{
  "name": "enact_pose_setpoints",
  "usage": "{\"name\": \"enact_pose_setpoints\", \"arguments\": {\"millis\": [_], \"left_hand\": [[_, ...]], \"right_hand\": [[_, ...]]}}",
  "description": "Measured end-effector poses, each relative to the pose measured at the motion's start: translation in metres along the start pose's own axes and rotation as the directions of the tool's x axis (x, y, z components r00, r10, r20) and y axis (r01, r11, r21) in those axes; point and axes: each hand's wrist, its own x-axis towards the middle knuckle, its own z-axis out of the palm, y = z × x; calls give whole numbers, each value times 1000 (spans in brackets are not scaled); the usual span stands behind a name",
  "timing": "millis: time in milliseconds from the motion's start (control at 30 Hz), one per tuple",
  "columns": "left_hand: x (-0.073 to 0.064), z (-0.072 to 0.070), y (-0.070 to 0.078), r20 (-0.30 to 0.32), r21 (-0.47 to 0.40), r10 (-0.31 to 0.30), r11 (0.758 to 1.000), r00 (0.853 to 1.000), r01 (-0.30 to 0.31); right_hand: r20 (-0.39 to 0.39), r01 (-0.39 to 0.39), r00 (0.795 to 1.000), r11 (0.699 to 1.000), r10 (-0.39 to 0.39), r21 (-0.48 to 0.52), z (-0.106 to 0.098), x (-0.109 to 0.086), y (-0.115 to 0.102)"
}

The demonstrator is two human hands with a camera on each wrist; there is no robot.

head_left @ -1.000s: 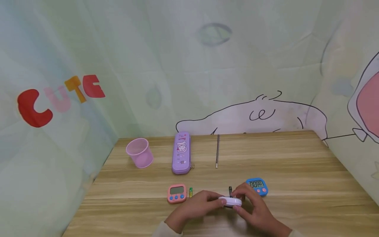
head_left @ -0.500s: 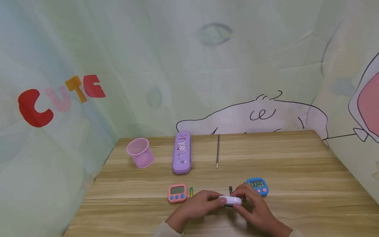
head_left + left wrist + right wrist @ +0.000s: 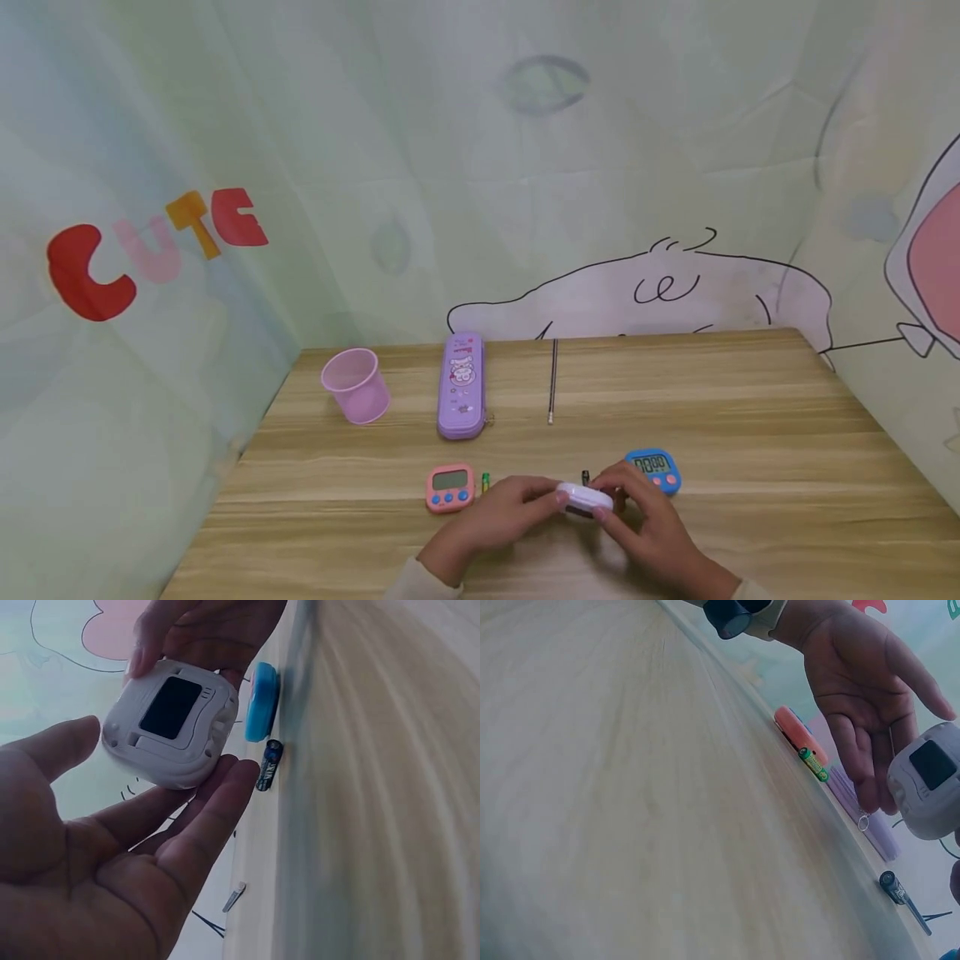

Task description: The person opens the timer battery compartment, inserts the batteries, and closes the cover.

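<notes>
Both hands hold a white digital timer (image 3: 583, 501) a little above the wooden table. Its back, with a dark rectangle, shows in the left wrist view, where the timer (image 3: 172, 724) faces the camera. My left hand (image 3: 498, 518) has its thumb at the timer's left edge and its fingers behind and under it. The right hand (image 3: 654, 533) pinches the opposite end between thumb and fingers. A black battery (image 3: 586, 477) lies just behind the timer. Close beyond the right hand is a blue timer (image 3: 654, 472). A green battery (image 3: 485, 482) lies near the left hand.
Left of the green battery lies a pink timer (image 3: 450, 488). Farther back stand a pink cup (image 3: 362, 398) and a purple pencil case (image 3: 462, 387), with a dark pencil (image 3: 553, 383) to their right. A printed curtain (image 3: 420, 167) hangs behind the table.
The white timer has tilted slightly in the hands, its right end now lower than its left. Both hands keep their hold in nearly the same place.
</notes>
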Motion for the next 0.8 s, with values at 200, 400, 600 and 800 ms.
{"name": "enact_pose_setpoints", "arguments": {"millis": [200,400,600,800], "left_hand": [[1,0,-1,-3,-29,60,998,998,-60],[1,1,1,76,-143,91,987,993,-79],[-1,4,5,111,-191,88,979,990,-66],[-5,2,1,101,-241,143,964,985,-115]], "right_hand": [[15,-113,993,994,113,2,1,-13,19],[30,-196,980,980,195,42,-1,-10,10],[22,-250,968,966,249,67,0,-13,14],[11,-284,959,955,284,90,5,-19,23]]}}
